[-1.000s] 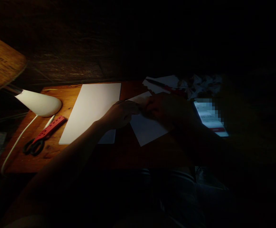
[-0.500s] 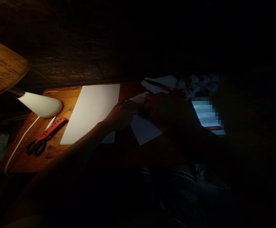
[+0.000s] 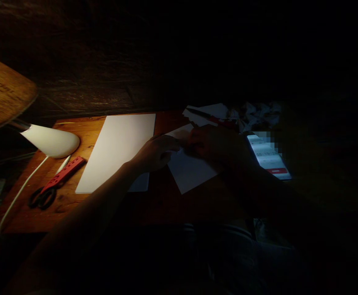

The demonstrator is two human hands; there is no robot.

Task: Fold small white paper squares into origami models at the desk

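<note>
A white sheet of paper (image 3: 191, 174) lies turned at an angle near the middle of the wooden table. My left hand (image 3: 158, 152) is at its left side, thumb and bent fingers closed on the paper. From the right, my right hand (image 3: 214, 141) comes in with curled fingers on the same sheet, close to the left fingertips. Deep shadow hides most of the right fingers. Under and beside my left forearm rests a stack of white paper (image 3: 117, 147), brightly lit.
To the left stand a desk lamp (image 3: 55, 141) and scissors (image 3: 58, 178) with black handles in a red cover. A lit phone (image 3: 267, 157) lies at right. Behind the hands are torn paper (image 3: 212, 112), a dark blade with red handle (image 3: 201, 113) and crumpled scraps (image 3: 255, 114).
The whole view has shifted slightly, so the table sits lower. My left fingers have shifted a little on the sheet; my right hand stays at nearly the same spot.
</note>
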